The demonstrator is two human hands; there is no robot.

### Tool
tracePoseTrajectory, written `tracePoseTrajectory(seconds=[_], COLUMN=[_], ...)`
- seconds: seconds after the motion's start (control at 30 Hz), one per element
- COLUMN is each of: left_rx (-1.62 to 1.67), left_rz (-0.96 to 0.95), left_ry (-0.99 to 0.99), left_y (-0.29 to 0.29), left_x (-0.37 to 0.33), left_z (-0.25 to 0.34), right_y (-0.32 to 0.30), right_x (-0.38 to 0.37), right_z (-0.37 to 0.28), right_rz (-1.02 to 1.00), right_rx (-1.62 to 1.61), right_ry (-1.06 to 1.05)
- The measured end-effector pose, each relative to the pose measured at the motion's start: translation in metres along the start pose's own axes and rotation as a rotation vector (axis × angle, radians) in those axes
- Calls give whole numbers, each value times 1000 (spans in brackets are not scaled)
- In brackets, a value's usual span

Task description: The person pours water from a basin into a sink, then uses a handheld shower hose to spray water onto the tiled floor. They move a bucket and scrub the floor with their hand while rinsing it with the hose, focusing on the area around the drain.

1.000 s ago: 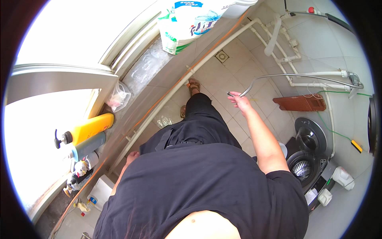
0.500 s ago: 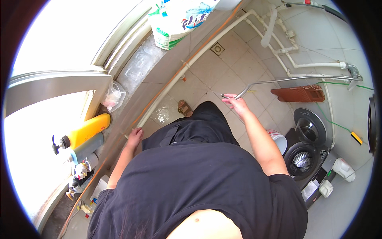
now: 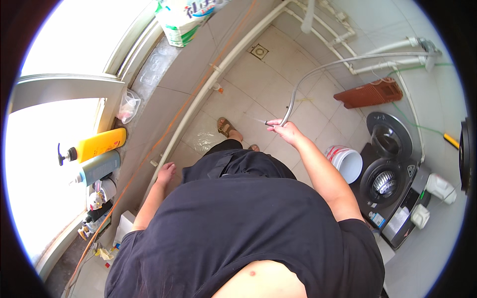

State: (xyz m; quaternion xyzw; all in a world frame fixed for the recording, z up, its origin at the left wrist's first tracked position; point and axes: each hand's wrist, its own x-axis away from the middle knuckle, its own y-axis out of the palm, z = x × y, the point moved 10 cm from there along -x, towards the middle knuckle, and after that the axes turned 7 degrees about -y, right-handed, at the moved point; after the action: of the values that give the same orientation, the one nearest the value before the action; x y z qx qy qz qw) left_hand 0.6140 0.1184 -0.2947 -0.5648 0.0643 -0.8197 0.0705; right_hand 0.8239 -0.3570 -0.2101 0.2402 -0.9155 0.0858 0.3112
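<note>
A flexible metal hose [image 3: 318,68] runs from the wall pipes at the right and ends in my right hand [image 3: 285,131], whose fingers are closed round it near its tip. From the tip a thin jet of water [image 3: 254,118] goes leftward over the tiled floor [image 3: 273,64]. My left hand [image 3: 167,172] hangs beside the long white pipe [image 3: 196,107] along the left wall, its fingers loosely bent and nothing visible in them. Below, a sandalled foot [image 3: 226,127] stands by a shiny wet patch [image 3: 199,133].
On the left sill stand a yellow pump bottle [image 3: 102,144], a grey-blue bottle [image 3: 99,166] and a plastic bag [image 3: 128,107]. To the right are a white bucket [image 3: 346,163], a dark washing machine [image 3: 385,184] with its door swung out, and a red-brown slab [image 3: 370,93]. A floor drain [image 3: 259,51] lies ahead.
The view has shifted, showing more of the bucket and foot. My right hand has moved slightly left and nearer with the hose, which now bends more. My left hand has come off the white pipe.
</note>
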Motion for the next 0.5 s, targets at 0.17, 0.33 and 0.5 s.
tracePoseTrajectory(seconds=[0.17, 0.33, 0.5], left_rx=[-174, -149, -220], left_rz=[11, -51, 97], left_ry=[109, 152, 78], left_y=[60, 66, 32], left_x=[45, 43, 72], left_z=[36, -34, -113], right_y=[-5, -15, -22], right_x=[60, 104, 135], right_z=[47, 100, 133], right_rz=[0, 116, 254], right_rx=[4, -30, -101], right_ry=[12, 32, 76])
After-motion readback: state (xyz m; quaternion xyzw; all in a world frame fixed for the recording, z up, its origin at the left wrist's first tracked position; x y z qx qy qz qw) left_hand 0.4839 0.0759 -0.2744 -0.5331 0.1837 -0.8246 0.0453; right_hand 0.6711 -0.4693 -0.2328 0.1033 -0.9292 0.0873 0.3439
